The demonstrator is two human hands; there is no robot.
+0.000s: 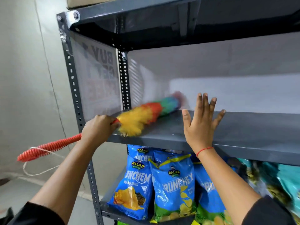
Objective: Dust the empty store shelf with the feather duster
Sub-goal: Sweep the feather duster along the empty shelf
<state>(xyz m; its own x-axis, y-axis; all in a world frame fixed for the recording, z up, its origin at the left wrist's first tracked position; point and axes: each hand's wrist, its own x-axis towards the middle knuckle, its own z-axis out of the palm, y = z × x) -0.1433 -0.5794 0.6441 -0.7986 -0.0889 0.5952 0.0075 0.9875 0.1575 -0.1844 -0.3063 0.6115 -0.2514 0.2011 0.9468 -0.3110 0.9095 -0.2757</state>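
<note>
The empty grey metal shelf (243, 127) runs across the middle of the view. A feather duster (146, 114) with yellow, red, green and blue fluff lies on the shelf's left end, its tip blurred near the back corner. My left hand (99, 127) grips its red ribbed handle, which sticks out to the lower left with a loop of string. My right hand (201, 124) is open, fingers spread, palm resting against the shelf's front edge to the right of the duster.
Blue snack bags (172, 181) fill the shelf below, with more packets at the right (276, 181). A perforated upright post (73, 82) stands at the left front. A translucent poster panel (97, 73) closes the left side. Another shelf (178, 21) sits overhead.
</note>
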